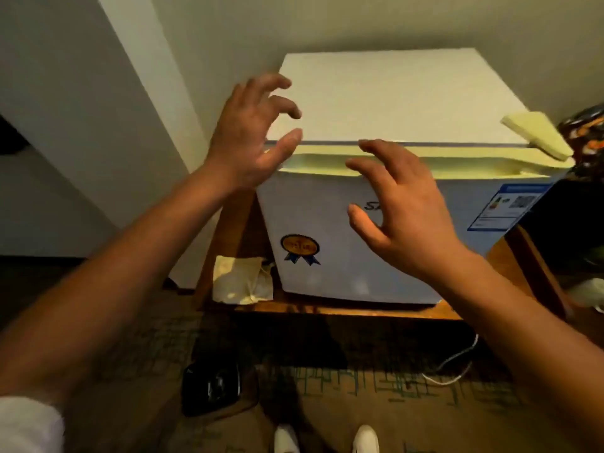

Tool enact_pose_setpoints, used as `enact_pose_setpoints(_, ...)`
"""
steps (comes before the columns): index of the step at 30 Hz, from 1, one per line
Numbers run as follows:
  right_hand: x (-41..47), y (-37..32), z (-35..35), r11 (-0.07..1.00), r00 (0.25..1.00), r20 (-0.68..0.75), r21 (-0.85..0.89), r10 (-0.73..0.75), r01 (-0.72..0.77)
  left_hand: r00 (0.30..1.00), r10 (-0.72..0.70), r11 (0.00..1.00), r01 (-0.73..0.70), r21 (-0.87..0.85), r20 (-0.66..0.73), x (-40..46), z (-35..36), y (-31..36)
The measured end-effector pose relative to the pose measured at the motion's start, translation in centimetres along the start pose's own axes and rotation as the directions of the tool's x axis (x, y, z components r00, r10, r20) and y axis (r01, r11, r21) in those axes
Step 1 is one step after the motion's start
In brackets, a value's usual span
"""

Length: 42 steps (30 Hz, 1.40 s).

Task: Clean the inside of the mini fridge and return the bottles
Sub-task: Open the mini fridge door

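The mini fridge (376, 223) stands at the centre of the view on a low wooden desk (343, 310), its door shut, so nothing of the inside shows. Whether it has been wiped yet cannot be told from here. No bottles are in view anywhere, inside or outside, so their whereabouts stay unknown.

Both hands hover in front of the fridge with fingers spread wide and loosely curled, holding nothing. The left hand (251, 132) is at about 10 o'clock of the door, near the top left corner; the right hand (402, 210) is in front of the door's upper middle, just below the recessed top handle. Neither plainly touches the fridge.

A yellowish cloth (539, 134) lies on the fridge top at 2 o'clock, overhanging the front edge. A crumpled pale cloth (242, 279) sits on the desk at 8 o'clock, beside the door's lower left corner.

Judging by the shut door and empty hands, this is either the very start or the very end.
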State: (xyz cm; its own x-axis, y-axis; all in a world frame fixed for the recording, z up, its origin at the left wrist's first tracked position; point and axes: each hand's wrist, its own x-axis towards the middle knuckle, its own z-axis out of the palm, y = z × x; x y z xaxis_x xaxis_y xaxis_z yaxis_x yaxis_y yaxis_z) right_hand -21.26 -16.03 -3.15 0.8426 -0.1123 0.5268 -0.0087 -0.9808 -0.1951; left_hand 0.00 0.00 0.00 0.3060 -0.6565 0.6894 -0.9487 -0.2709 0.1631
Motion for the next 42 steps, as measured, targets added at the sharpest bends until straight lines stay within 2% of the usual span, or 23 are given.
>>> enact_pose_setpoints(2, 1.8, 0.0, 1.0, 0.994, 0.999, 0.052, -0.107, 0.015, -0.009, 0.972, -0.006, 0.996, -0.014, 0.083, 0.236, 2.8, 1.0, -1.4)
enact_pose_setpoints(4, 3.5, 0.1, 2.5, 0.989, 0.993, 0.118, -0.148, 0.032, -0.014, 0.899, -0.071, 0.992, 0.018, 0.125, 0.433, 5.7, 2.3, -2.9)
enact_pose_setpoints(7, 4.3, 0.3, 4.3, 0.978, 0.993, 0.107, -0.209, 0.043, -0.02, 0.807, -0.131, 0.982, 0.028, 0.185, 0.576, 7.0, 4.6, -4.6)
enact_pose_setpoints(10, 4.1, 0.5, 5.1, 0.973, 0.999, 0.047, -0.229, 0.024, -0.013, 0.739, -0.206, 0.978, 0.134, 0.16, 0.642, 7.2, 5.5, -5.3)
enact_pose_setpoints(12, 4.0, 0.8, 5.4, 0.977, 1.0, -0.006, -0.213, 0.006, -0.007, 0.724, -0.214, 0.977, 0.157, 0.146, 0.656, 6.9, 5.8, -5.3)
enact_pose_setpoints(16, 4.2, 0.6, 5.7, 0.981, 0.998, -0.063, -0.192, 0.017, -0.029, 0.742, -0.229, 0.973, 0.179, 0.143, 0.63, 6.3, 5.8, -5.4)
enact_pose_setpoints(24, 5.4, 0.3, 5.4, 0.984, 0.99, -0.013, -0.106, 0.143, -0.143, 0.739, -0.258, 0.965, 0.226, 0.131, 0.623, 6.3, 5.8, -5.1)
enact_pose_setpoints(34, 4.8, 0.9, 5.1, 0.99, 0.999, -0.002, -0.128, 0.051, -0.051, 0.734, -0.252, 0.967, 0.209, 0.143, 0.63, 6.3, 6.3, -5.9)
enact_pose_setpoints(39, 1.4, 0.5, 3.1, 0.994, 0.995, 0.058, -0.065, -0.081, 0.084, 0.732, -0.214, 0.977, 0.145, 0.159, 0.647, 6.7, 6.3, -6.0)
enact_pose_setpoints(42, -0.5, -0.1, 1.1, 0.995, 0.994, 0.083, 0.085, -0.066, 0.059, 0.74, -0.207, 0.978, 0.131, 0.165, 0.64, 6.5, 6.3, -5.8)
